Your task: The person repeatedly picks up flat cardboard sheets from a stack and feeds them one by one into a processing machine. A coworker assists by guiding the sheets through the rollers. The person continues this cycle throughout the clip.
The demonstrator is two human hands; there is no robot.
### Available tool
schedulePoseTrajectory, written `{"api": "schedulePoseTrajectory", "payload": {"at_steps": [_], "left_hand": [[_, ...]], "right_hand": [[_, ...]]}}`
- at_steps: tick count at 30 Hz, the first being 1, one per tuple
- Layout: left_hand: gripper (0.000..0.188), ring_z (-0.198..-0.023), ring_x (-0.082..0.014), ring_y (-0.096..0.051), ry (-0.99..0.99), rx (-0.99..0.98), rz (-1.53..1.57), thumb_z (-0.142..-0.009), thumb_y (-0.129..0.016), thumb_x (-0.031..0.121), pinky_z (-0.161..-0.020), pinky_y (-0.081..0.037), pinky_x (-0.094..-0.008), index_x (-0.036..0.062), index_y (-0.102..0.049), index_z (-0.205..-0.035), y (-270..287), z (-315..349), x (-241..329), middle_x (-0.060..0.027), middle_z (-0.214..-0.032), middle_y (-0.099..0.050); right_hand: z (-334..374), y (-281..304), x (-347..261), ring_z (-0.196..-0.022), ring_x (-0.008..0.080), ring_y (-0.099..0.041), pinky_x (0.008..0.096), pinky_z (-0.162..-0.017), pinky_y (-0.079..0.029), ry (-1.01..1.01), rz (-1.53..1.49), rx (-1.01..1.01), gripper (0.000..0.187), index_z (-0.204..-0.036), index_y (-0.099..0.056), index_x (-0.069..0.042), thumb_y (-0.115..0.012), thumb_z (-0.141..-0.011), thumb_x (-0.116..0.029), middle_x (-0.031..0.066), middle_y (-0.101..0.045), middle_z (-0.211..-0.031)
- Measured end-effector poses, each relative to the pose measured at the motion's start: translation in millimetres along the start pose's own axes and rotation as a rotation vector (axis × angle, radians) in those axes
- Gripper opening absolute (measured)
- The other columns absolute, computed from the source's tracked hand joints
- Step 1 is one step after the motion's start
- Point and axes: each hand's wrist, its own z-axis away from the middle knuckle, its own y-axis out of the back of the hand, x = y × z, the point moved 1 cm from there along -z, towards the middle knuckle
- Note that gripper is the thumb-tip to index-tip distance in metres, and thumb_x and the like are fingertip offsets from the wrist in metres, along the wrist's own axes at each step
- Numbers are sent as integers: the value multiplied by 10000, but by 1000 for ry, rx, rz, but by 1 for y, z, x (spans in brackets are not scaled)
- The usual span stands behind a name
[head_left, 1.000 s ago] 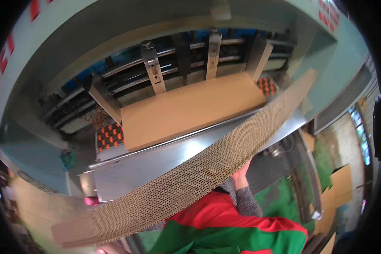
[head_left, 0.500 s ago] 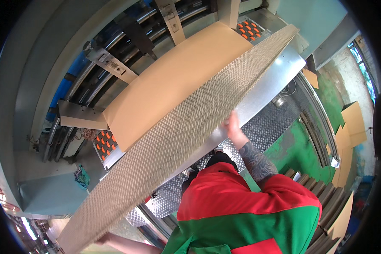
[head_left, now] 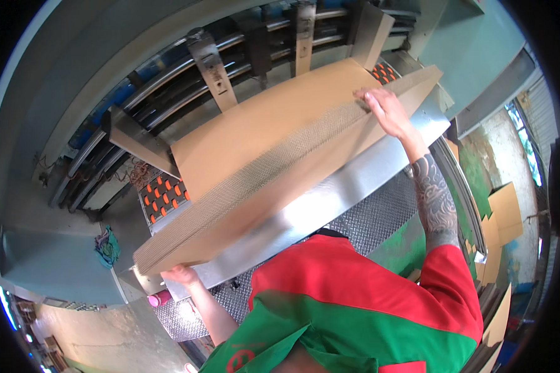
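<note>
A thick stack of corrugated cardboard sheets (head_left: 330, 180) is tilted up in front of me, its fluted edge uppermost and its smooth brown face toward me. At the left end of the stack, my left hand (head_left: 182, 273) is closed around the lower corner, with some of its fingers hidden beneath. My right hand (head_left: 386, 112) lies over the fluted edge near the right end, its fingers bent across that edge. Behind the stack, more flat brown cardboard (head_left: 274, 118) rests in the machine, against metal guide plates (head_left: 214, 71).
A shiny metal shelf (head_left: 317, 208) runs below the stack. Orange rollers (head_left: 165, 196) sit at the machine's left end. A green cloth (head_left: 107, 245) hangs at left, with a pink cylindrical object (head_left: 160, 298) lower down. Tread-plate flooring (head_left: 379, 202) and loose cardboard (head_left: 504, 214) are at right.
The stack has tipped, so its smooth face now shows below the fluted edge. My right hand has moved up onto that edge. My left hand has come up with the left end.
</note>
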Motion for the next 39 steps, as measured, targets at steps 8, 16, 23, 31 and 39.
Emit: {"api": "schedulePoseTrajectory", "payload": {"at_steps": [8, 16, 23, 31, 39], "left_hand": [[521, -1269, -229, -550, 645, -10, -91, -1075, -643, 366, -1117, -423, -389, -26, -515, -1393, -2, 83, -55, -131, -1372, -594], [1249, -1651, -299, -113, 820, -26, 589, -862, -52, 974, -1325, -27, -488, 67, -247, -1699, 1, 10, 37, -126, -1780, -200], [1173, -1653, -343, -87, 853, -71, 550, -926, -102, 925, -1326, -1, -521, 53, -212, -1702, -28, 2, 64, -130, -1777, -204], [965, -1654, -333, -94, 691, -81, 481, -1066, -134, 745, -1329, -2, -487, 15, -232, -1690, -57, 3, 58, -164, -1775, -193], [912, -1662, -278, -38, 689, -102, 501, -1075, -165, 732, -1326, -5, -439, 87, -134, -1718, -61, -1, 54, -134, -1796, -98]], "right_hand": [[11, -83, -31, -1099, 392, -639, 521, -1034, -450, -27, 43, -198, 314, -1097, -711, -52, -571, -1041, -327, 173, -707, -1080], [42, -84, -34, -1492, 347, -450, 522, -1267, -255, 134, 238, -243, 493, -1439, -605, -61, -439, -1109, -388, 154, -552, -1551], [57, -77, -22, -1482, 316, -481, 525, -1267, -245, 121, 222, -250, 474, -1405, -646, -64, -383, -1127, -342, 140, -595, -1519], [48, -76, -3, -1447, 294, -516, 483, -1249, -275, 111, 220, -250, 459, -1363, -674, -67, -369, -1136, -322, 117, -649, -1448], [38, -76, 4, -1460, 290, -504, 506, -1265, -246, 87, 275, -286, 466, -1423, -650, -101, -367, -1142, -340, 118, -635, -1473]]}}
